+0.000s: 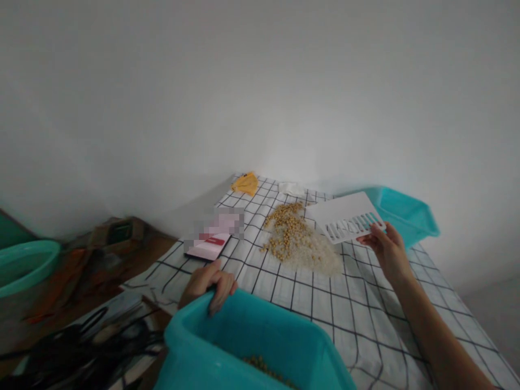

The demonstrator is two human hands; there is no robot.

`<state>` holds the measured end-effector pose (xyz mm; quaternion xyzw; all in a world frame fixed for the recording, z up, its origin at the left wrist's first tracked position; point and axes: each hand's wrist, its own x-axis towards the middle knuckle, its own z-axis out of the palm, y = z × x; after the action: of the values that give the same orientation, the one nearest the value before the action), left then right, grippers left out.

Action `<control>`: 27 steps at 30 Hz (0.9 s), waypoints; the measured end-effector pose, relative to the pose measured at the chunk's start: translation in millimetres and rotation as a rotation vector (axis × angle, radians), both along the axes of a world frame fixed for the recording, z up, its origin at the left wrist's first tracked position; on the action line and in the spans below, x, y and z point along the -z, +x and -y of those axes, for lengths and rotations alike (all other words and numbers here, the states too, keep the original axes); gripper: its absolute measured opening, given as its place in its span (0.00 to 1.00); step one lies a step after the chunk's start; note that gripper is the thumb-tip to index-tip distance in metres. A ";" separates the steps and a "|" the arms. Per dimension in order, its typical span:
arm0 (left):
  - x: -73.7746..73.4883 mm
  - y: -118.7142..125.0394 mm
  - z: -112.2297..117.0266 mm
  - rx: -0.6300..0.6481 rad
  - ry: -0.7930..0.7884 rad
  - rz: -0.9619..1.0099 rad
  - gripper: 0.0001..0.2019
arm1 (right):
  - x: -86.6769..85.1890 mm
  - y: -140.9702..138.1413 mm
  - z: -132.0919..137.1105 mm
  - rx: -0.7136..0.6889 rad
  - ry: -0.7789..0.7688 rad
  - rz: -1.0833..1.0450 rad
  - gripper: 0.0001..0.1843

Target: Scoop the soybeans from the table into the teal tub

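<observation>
My left hand (211, 284) grips the rim of a teal plastic basin (280, 325) at the near edge of the table. Small round beans (264, 365) lie at the bottom of this basin. In my right hand (388, 249) is a thin white card with a row of slots (345, 214), pinched at its slotted edge and held above the table. Left of the card, a heap of yellow soybeans (286, 233) is spread on the checked cloth, with pale rice-like grains (320, 257) mixed in on its near right side.
A second teal basin (406, 216) stands behind my right hand. A phone-like device (209, 246), partly blurred, an orange cloth (246, 184) and a white crumpled piece (290, 188) lie on the checked tablecloth (280, 281). Black cables (93, 346) and a green tub (28, 260) are at left.
</observation>
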<state>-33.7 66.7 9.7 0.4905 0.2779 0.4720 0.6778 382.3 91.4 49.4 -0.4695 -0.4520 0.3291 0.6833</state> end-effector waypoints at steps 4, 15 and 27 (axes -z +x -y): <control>-1.8 3.6 1.2 -0.038 0.017 -0.004 0.38 | 0.2 8.0 -1.3 0.025 0.028 0.117 0.18; -5.4 6.3 6.0 -0.100 0.044 -0.110 0.35 | -36.3 25.5 13.2 0.074 -0.025 0.254 0.21; 10.0 5.9 8.6 -0.156 0.005 -0.066 0.37 | -49.9 -59.9 -87.8 -0.086 0.105 0.260 0.25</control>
<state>-27.9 58.1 -0.2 0.4846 0.3362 0.5074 0.6282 322.3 179.2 99.3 -0.4518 -0.5732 0.2705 0.6278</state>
